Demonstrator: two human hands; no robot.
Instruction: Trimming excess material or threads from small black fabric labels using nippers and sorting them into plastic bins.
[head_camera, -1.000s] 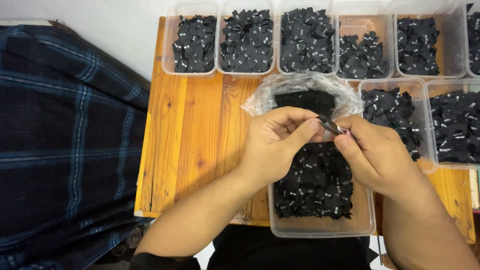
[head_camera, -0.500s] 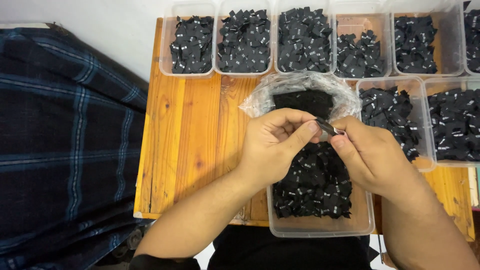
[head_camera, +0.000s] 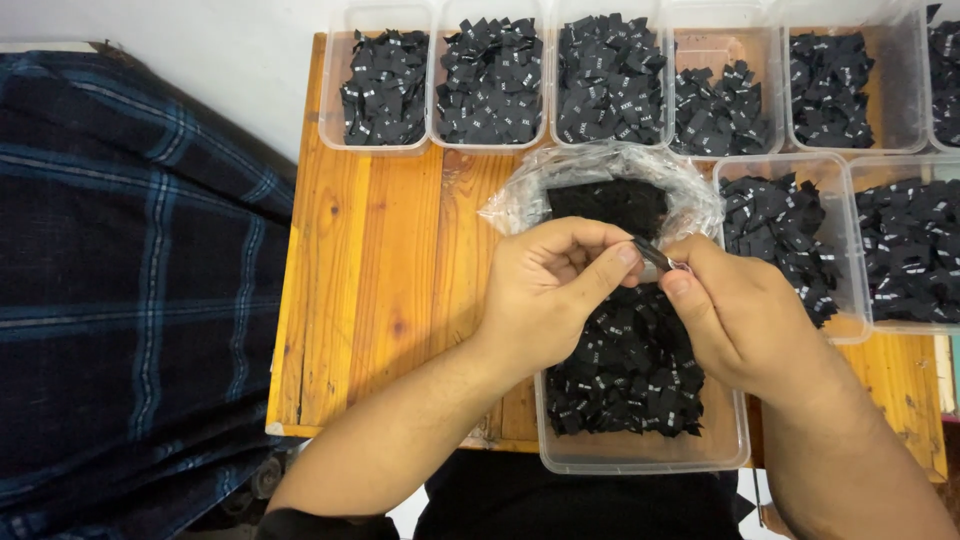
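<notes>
The small black label sits pinched between both hands above the near clear tub of black labels, much as it did half a second ago; only the view has drifted slightly. Its long axis slants from upper left down to lower right. The left hand and right hand are each curled, fingertips closed on it.

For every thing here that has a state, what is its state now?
Left hand: pinching the small label.
Right hand: pinching it too.
Small label: held between both hands.
Near tub: open, part full of black labels.
Plastic bag: open.
Back tubs: open, filled with labels.
</notes>
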